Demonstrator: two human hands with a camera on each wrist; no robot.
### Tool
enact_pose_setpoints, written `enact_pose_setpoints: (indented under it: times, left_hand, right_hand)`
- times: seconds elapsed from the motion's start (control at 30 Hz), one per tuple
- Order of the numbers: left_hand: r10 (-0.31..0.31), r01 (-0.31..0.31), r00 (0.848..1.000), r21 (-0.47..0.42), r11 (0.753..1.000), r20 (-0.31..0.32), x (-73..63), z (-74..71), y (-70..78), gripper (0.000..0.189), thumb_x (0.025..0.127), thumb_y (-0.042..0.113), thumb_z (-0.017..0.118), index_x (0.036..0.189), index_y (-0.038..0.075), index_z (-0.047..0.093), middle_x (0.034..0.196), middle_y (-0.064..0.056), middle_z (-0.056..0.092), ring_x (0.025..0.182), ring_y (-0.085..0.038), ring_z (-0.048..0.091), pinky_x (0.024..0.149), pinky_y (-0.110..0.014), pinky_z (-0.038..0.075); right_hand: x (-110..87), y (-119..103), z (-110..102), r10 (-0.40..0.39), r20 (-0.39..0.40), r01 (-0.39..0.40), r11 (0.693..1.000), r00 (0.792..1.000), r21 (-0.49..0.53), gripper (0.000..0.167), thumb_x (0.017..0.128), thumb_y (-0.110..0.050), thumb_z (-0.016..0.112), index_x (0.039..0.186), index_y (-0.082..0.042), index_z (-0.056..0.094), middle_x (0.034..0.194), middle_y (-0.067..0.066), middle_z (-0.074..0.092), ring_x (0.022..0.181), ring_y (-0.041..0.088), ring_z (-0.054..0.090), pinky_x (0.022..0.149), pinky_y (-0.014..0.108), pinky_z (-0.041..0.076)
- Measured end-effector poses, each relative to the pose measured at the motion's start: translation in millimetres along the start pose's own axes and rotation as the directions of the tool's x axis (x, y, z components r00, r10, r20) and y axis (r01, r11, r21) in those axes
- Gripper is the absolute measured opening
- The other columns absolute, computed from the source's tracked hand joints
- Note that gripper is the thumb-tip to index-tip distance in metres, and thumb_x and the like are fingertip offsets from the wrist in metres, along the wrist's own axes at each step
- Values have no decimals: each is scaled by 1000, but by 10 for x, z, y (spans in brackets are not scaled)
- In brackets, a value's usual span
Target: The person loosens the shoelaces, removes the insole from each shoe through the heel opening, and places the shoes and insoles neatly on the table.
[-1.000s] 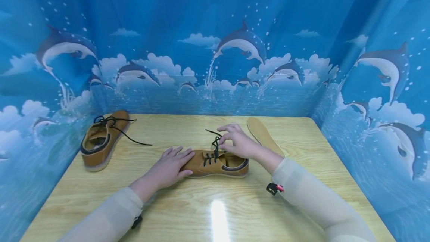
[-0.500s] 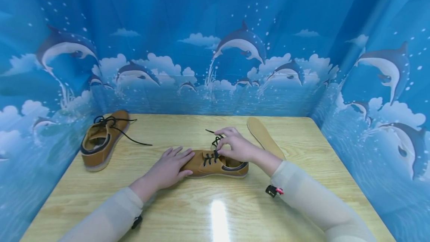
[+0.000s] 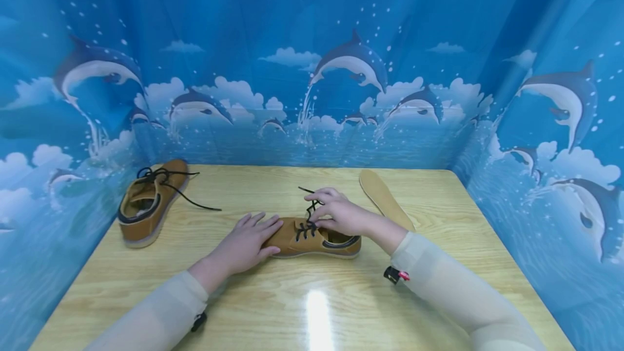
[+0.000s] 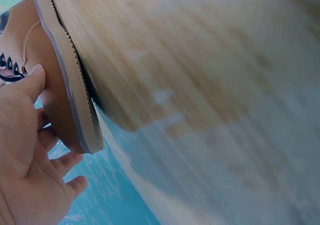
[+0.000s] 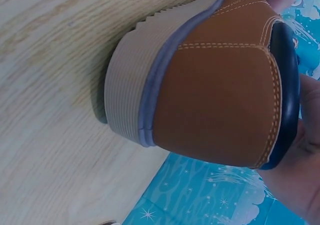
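A brown lace-up shoe (image 3: 336, 254) lies sole down in the middle of the table, toe to the left. My left hand (image 3: 246, 244) rests on its toe with the fingers spread and fairly straight. In the left wrist view the thumb (image 4: 37, 80) lies against the shoe's upper. Above the top eyelets my right hand (image 3: 343, 215) pinches the black shoelace (image 3: 309, 212) between thumb and index finger, the other fingers raised. The lace's loose part stands up behind the shoe. In the right wrist view the shoe's heel (image 5: 215, 105) hides most of that hand.
A second brown shoe (image 3: 141, 233) stands at the back left, its black laces (image 3: 195, 202) trailing rightward over the table (image 3: 244, 307). A tan insole (image 3: 382, 194) lies behind my right forearm. A blue dolphin-print curtain (image 3: 234, 31) encloses the back and sides.
My right hand has come slightly down and left, its thumb and index finger closing on the lace by the top eyelets. The left hand and the shoe have stayed put.
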State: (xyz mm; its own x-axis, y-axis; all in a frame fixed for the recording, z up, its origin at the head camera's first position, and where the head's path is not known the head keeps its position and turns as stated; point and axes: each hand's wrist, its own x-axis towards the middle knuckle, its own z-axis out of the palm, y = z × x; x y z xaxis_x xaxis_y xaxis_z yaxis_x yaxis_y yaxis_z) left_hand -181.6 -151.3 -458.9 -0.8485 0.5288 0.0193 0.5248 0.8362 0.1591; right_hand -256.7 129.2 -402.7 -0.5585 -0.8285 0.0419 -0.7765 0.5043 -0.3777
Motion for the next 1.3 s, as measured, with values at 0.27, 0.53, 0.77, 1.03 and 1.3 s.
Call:
enact_pose_setpoints:
  times: [0.27,0.53,0.77,1.03,1.3]
  left_hand:
    - [-4,4,1000,-5,1000,10,-3,-6,-2,70,99,55,52,155,15,39,159,-6,37,145,-42,30,119,-60,18]
    - [-10,10,1000,-14,1000,16,5,-5,-6,70,99,55,52,155,15,39,159,-6,37,146,-41,30,119,-60,18]
    - [-6,6,1000,-21,1000,17,-1,-17,5,70,99,54,52,155,15,39,159,-7,37,146,-42,30,119,-60,17]
    - [-7,7,1000,-26,1000,14,-3,-14,6,69,99,53,53,155,14,39,159,-7,37,146,-42,29,119,-60,17]
    - [-3,3,1000,-20,1000,12,-2,-20,6,69,99,54,53,155,14,39,159,-8,37,145,-42,30,119,-61,18]
  right_hand:
    - [24,-6,-6,23,7,-23,999,1000,-33,4,94,-20,72,96,-22,75,156,7,41,146,33,27,115,61,27]
    - [47,-21,51,100,-6,-100,994,995,-43,12,99,-18,62,89,-24,63,161,13,32,150,42,13,115,68,17]
    - [53,-3,88,253,-15,-252,967,967,40,11,93,-15,60,84,-21,59,161,19,29,151,44,4,116,70,10]
    - [70,-15,30,250,59,-253,966,966,49,12,97,-18,60,87,-24,62,162,15,29,152,41,4,117,67,10]
    - [68,-18,-8,163,94,-167,985,982,38,21,101,-22,62,119,-19,73,163,10,27,152,40,6,116,68,16]
